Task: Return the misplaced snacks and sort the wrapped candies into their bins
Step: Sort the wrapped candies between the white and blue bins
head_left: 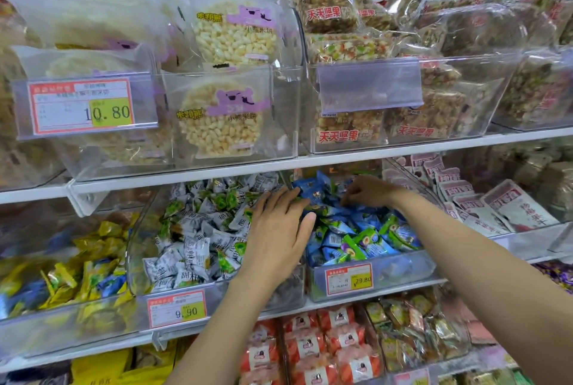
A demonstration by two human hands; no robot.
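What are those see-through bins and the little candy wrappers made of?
The bins look like clear rigid plastic, probably acrylic: candies show through glossy, reflective walls. The blue wrappers and white-green wrappers look like thin printed plastic film, shiny and crinkled; any foil lining is unclear.

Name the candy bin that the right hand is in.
The bin of blue-wrapped candies, tagged 29.80: the right hand reaches into its back. The white-wrapped bin and yellow-wrapped bin lie farther left.
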